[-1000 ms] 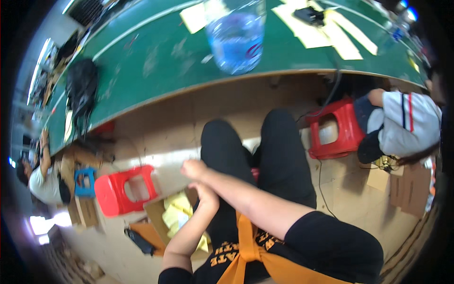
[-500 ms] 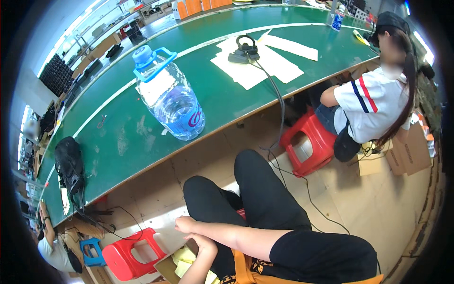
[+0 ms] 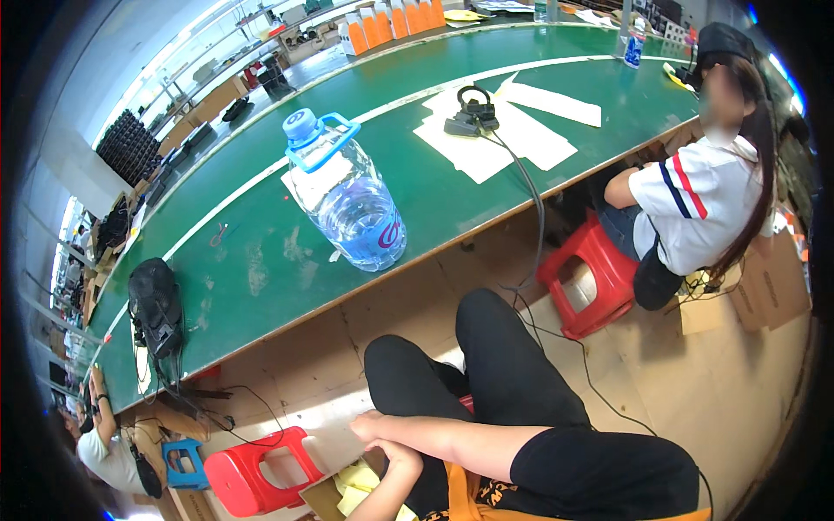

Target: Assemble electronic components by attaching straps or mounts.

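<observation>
My right forearm lies across my lap, and my right hand (image 3: 367,426) is over my left thigh with its fingers curled in; I see nothing in it. Just below it, my left hand (image 3: 398,454) comes up from the lower edge, its fingers loosely bent and apart beside my right wrist, holding nothing visible. Part of its fingertips is hidden. Under my left hand, an open cardboard box (image 3: 321,499) holds yellow papers or packets (image 3: 358,480). A large water bottle (image 3: 352,204) with a blue cap and handle stands on the green table (image 3: 261,313) ahead.
Black headgear with cables (image 3: 156,304) lies at the table's left end. White sheets (image 3: 473,161) carry a black ring-shaped device (image 3: 475,108) with a hanging cable. A red stool (image 3: 239,482) stands at left. To the right, a person (image 3: 699,191) sits on another red stool (image 3: 599,286).
The whole view has shifted, so the table, bottle and my lap appear farther right and slightly lower. My hands stay together over my lap; my left fingers sit closer under my right wrist.
</observation>
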{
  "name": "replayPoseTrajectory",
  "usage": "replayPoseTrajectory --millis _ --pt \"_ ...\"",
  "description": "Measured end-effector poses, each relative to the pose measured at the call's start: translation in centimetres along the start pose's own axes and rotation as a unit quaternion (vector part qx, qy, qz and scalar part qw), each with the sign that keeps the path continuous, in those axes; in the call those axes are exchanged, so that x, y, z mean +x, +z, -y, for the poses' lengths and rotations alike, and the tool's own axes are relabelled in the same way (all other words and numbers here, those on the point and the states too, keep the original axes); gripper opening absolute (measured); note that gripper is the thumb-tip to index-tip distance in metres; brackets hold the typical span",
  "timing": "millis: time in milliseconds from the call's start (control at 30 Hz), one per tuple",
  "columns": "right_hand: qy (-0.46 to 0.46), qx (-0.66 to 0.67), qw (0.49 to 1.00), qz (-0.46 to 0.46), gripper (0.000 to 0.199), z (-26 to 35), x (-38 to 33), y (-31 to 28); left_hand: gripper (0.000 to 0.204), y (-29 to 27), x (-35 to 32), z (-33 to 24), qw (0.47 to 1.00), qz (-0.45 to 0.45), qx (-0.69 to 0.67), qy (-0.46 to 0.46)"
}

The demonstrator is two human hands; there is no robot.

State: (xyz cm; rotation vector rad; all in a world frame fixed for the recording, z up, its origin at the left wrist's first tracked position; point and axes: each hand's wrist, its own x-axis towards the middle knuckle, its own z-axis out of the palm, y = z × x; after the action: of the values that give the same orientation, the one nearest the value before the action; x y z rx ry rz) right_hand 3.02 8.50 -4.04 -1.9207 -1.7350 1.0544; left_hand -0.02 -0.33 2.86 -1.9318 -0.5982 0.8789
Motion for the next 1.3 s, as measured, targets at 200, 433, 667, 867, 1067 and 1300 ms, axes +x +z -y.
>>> replayPoseTrajectory --millis 200,433,667,867,1067,1300 --pt "-0.004 0.085 0.992 -0.095 0.021 -0.2 -0.8 -1.0 0.042 2.0 0.2 -1.1 0.993 -0.092 0.044 -0.054" --pt "0.024 0.146 0.982 -0.12 0.026 -0.2 -0.1 -1.5 0.043 5.6 1.8 -4.2 0.997 -0.056 0.013 0.045" --pt "0.046 0.091 0.99 -0.092 0.028 -0.5 0.1 -1.0 0.042 6.1 0.9 -2.6 0.998 0.042 -0.021 0.049" --pt "-0.009 0.127 0.989 -0.079 0.031 -0.7 0.4 -1.0 0.043 8.2 0.0 -1.4 0.994 0.099 -0.035 0.015" --pt "-0.051 0.153 0.982 -0.103 0.032 -1.5 1.4 0.2 0.045 7.3 0.8 -2.2 0.995 0.084 -0.044 0.029" --pt "-0.029 0.119 0.983 -0.139 0.032 -0.7 0.6 -0.6 0.048 6.2 1.9 -3.8 0.995 0.039 -0.042 0.075"
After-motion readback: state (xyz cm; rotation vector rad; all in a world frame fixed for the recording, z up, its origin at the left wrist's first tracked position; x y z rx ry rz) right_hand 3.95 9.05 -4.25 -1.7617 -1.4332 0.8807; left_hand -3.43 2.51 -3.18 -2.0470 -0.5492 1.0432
